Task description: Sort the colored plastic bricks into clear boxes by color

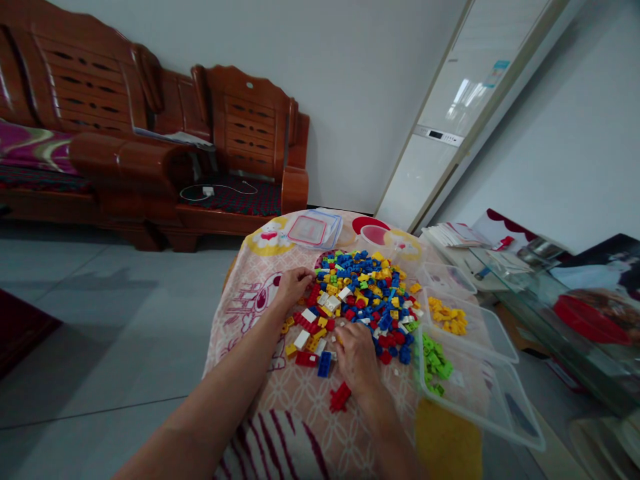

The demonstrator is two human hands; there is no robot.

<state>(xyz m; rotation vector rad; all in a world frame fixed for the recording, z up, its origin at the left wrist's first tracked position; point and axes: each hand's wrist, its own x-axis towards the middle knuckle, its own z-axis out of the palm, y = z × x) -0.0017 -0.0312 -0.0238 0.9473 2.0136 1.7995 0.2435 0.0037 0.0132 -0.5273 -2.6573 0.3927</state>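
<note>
A heap of toy building bricks (367,283) in blue, yellow, red, white and green covers the middle of a round table. At the heap's left edge, my left hand (295,287) has its fingers bent together beside green and red bricks; its fingertips are partly hidden. My right hand (357,350) reaches over the near edge with curled fingers, and a bit of yellow shows by the fingertips. Whatever either hand grips is too small to make out. Near my right hand lie a blue brick (325,365), a red brick (307,359) and a red piece with knobs (341,397).
Right of the heap, one clear plastic box (500,333) contains yellow bricks (447,317); a nearer clear box (530,427) contains green bricks (436,363). Box lids (315,229) and a pink-rimmed tub (375,235) are at the back. A glass-topped stand (530,293) is at right.
</note>
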